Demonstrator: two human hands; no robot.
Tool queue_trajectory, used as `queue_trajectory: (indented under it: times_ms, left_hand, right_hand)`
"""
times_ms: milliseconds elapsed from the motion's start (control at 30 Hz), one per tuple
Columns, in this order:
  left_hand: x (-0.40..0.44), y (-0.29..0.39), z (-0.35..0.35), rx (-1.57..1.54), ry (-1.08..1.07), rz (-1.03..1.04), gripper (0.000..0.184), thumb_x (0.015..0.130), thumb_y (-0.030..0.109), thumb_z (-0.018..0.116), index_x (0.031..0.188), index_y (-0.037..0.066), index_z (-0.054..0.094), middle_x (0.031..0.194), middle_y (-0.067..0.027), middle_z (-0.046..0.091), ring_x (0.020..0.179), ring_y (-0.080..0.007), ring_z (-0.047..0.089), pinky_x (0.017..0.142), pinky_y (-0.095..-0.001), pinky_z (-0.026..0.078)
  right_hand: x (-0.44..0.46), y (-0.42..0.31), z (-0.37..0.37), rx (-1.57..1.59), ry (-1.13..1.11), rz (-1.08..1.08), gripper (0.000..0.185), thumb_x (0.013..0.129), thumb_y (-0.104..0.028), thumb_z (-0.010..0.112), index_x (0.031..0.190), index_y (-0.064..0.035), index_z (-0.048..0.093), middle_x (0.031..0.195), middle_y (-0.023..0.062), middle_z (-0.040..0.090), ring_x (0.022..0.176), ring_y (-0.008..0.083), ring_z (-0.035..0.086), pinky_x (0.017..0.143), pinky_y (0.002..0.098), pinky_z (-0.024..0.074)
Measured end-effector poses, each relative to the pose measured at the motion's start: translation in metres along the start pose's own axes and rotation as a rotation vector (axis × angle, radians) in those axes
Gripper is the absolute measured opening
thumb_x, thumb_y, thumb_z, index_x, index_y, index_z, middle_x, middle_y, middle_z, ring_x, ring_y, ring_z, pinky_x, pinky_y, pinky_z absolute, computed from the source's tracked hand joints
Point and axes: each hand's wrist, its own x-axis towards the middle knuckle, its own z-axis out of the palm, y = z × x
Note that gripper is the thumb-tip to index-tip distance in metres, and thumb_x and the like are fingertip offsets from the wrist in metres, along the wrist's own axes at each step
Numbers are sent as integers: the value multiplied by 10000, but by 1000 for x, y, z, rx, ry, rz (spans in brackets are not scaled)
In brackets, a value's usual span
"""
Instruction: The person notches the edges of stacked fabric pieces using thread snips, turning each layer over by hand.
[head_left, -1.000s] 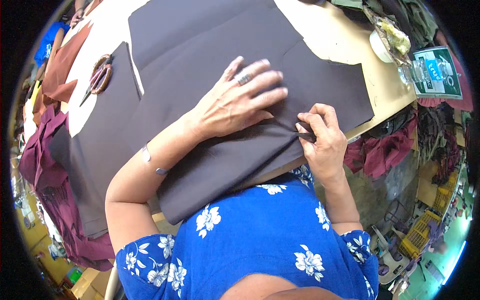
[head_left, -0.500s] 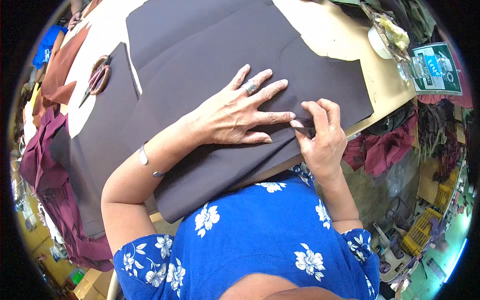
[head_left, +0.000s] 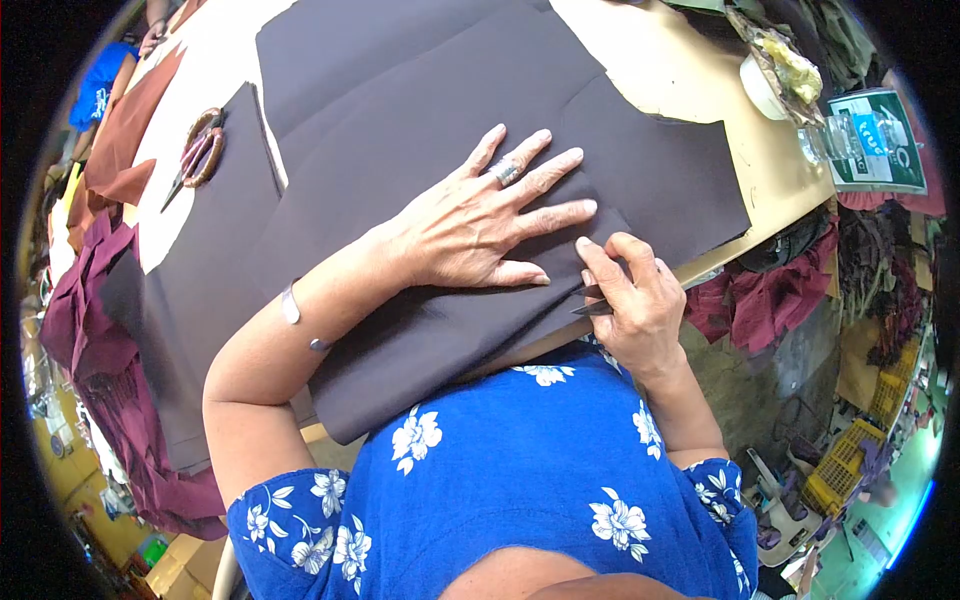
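Dark brown fabric (head_left: 420, 110) lies in flat layers over the table, with a loose flap folded along the edge nearest my body. My left hand (head_left: 500, 210) rests on it palm down, fingers spread, a ring on one finger and a metal cuff on the forearm. Just to its right, my right hand (head_left: 637, 300) is closed in a pinch on the fabric's edge; a small dark tip of cloth shows between the fingers. Scissors (head_left: 189, 160) with wrapped handles lie at the left on the cloth's edge, away from both hands.
Maroon cloth (head_left: 90, 300) hangs over the table's left side, with rust-brown cloth (head_left: 130, 130) above it. A plastic bottle (head_left: 845, 138) and white bowl (head_left: 762, 88) stand at the right. Yellow crates (head_left: 845, 465) sit lower right. Part of another person (head_left: 100, 85) shows upper left.
My right hand has moved down a little toward my body with the fabric's edge, away from the left fingertips. My left hand stays almost in place, flat on the cloth.
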Motion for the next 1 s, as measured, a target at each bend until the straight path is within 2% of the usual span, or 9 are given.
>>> queue_trajectory:
  times_ms: [133,300,400,500,667,800,1000]
  left_hand:
    - [1,0,2,22,39,-5,701,807,620,393,1328,152,381,1430,-123,235,1323,-312,209,1064,-533,128]
    - [-3,-2,4,-57,33,5,693,808,552,468,1326,102,377,1388,-110,307,1303,-280,264,1072,-502,146]
    - [-2,2,-1,-61,-32,-10,655,812,504,496,1326,115,380,1385,-106,317,1299,-276,274,1076,-488,154]
    - [-1,1,4,-39,8,20,615,833,497,464,1328,142,382,1387,-104,315,1300,-277,273,1072,-501,157]
    - [-1,1,4,-33,16,41,503,860,482,417,1315,269,400,1395,-105,301,1299,-298,267,1064,-526,156]
    - [0,3,2,4,20,43,464,869,484,396,1306,328,403,1394,-106,301,1288,-306,283,1060,-523,169]
    - [14,1,-5,-91,78,90,381,817,352,554,1185,256,524,1275,-92,422,1205,-282,385,986,-499,286]
  right_hand:
    - [-3,2,-5,-53,-4,4,309,669,-81,645,975,-39,636,961,77,561,663,181,574,569,301,421]
    - [-5,4,-6,-97,-24,-28,308,667,-100,648,965,-21,633,1004,87,579,666,169,591,575,304,421]
    - [-5,3,-9,-104,-44,-20,315,667,-110,650,969,-25,631,1023,85,585,665,164,595,575,303,419]
    - [3,-1,-15,-54,-38,-68,327,673,-137,654,984,-38,629,1054,85,587,650,155,591,569,295,415]
    - [-2,-4,-6,-18,-107,-146,367,702,-257,665,1009,-59,629,1057,81,604,590,135,565,556,281,412]
    - [-4,4,-13,-139,-63,-49,393,708,-293,664,1005,-38,628,1058,87,606,585,162,575,564,287,419]
    - [-7,10,-15,-155,-46,30,358,702,-244,681,986,-32,631,1032,94,611,667,195,608,570,299,441]
